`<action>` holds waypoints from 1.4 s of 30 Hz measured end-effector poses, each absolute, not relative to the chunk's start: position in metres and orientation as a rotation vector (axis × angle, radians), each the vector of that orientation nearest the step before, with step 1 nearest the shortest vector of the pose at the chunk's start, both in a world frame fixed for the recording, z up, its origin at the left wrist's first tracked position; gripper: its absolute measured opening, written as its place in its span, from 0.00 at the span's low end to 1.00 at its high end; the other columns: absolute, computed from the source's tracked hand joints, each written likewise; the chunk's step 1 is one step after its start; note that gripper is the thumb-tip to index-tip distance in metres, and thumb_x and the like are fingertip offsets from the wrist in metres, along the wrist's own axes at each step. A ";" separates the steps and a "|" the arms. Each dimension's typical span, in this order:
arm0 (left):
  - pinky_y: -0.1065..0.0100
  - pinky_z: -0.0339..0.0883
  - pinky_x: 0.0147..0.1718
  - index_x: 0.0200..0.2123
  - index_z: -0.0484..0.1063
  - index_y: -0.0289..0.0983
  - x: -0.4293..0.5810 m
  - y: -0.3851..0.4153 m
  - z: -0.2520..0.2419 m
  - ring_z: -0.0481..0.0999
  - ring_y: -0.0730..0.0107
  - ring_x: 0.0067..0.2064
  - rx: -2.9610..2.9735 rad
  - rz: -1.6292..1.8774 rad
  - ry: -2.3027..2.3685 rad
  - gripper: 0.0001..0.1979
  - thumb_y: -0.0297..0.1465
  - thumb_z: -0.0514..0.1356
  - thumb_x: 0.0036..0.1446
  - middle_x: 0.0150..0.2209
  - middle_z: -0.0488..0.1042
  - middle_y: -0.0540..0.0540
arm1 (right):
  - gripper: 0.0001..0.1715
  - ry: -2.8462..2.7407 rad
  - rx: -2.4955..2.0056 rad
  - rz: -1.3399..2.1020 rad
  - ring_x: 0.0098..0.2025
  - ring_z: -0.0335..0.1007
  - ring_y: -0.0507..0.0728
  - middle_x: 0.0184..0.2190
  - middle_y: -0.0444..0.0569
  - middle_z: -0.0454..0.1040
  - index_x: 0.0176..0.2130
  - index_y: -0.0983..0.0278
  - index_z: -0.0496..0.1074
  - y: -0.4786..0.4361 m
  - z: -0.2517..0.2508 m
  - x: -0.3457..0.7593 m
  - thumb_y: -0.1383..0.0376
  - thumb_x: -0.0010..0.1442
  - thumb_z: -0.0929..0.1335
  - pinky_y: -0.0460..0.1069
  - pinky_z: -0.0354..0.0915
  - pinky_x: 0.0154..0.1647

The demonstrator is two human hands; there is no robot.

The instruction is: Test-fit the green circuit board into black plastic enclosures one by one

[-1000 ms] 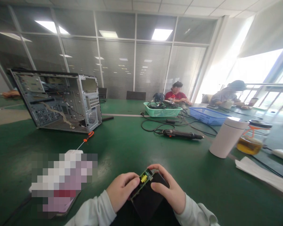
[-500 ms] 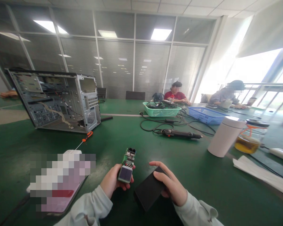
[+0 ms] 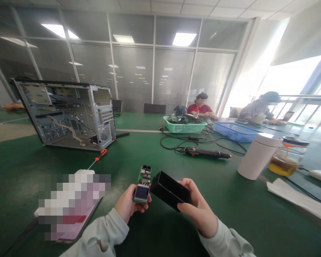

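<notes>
My left hand (image 3: 128,201) is closed around the lower part of a small green circuit board (image 3: 144,175). A grey square display (image 3: 142,192) faces up on its near end, and small dark round parts stick out at the far end. In my right hand (image 3: 199,207) is a black box-shaped case (image 3: 169,194), tilted so that its open hollow side shows. Thumb and fingers grip the case at its right end. The left end of the case is close beside the board; I cannot tell whether they touch.
An opened computer case (image 3: 69,114) stands at the left, with an orange-handled screwdriver (image 3: 101,154) before it. A partly blurred phone (image 3: 77,221) lies near left. Ahead are an electric screwdriver (image 3: 207,153), a green basket (image 3: 186,127) and a blue basket (image 3: 237,134). A white tumbler (image 3: 258,157) stands right.
My right hand has turned the black case over, so its hollow side now shows, and brought it closer to the board. The left hand keeps its hold.
</notes>
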State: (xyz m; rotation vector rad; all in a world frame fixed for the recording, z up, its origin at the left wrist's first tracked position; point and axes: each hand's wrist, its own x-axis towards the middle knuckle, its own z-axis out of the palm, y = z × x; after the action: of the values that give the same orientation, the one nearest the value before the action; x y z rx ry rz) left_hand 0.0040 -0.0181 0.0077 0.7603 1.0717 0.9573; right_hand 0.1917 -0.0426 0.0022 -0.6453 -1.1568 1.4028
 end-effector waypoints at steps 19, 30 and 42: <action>0.74 0.55 0.14 0.42 0.66 0.28 0.002 -0.017 0.006 0.67 0.73 0.16 0.739 0.994 1.028 0.21 0.34 0.42 0.54 0.17 0.70 0.47 | 0.27 -0.899 -0.812 1.611 0.21 0.66 0.55 0.25 0.44 0.68 0.39 0.60 0.49 -0.041 -0.002 0.195 0.55 0.47 0.67 0.44 0.56 0.19; 0.75 0.55 0.15 0.43 0.66 0.29 0.001 -0.018 0.005 0.66 0.74 0.17 0.779 0.989 1.014 0.22 0.36 0.45 0.51 0.19 0.70 0.48 | 0.21 -0.654 -0.592 2.120 0.18 0.62 0.53 0.17 0.46 0.66 0.32 0.65 0.66 -0.038 -0.003 0.195 0.51 0.44 0.63 0.44 0.56 0.19; 0.75 0.54 0.14 0.39 0.66 0.28 0.004 -0.017 0.008 0.66 0.73 0.16 0.758 0.984 1.062 0.20 0.33 0.41 0.53 0.16 0.69 0.48 | 0.37 -0.735 -0.695 1.876 0.31 0.69 0.57 0.32 0.50 0.69 0.49 0.62 0.54 -0.040 -0.004 0.193 0.59 0.43 0.71 0.42 0.62 0.22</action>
State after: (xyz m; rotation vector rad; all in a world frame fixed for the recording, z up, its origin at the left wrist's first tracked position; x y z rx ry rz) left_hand 0.0038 -0.0171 0.0082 0.7583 1.0615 0.9839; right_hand 0.1934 -0.0403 -0.0037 -0.6948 -0.7354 1.8755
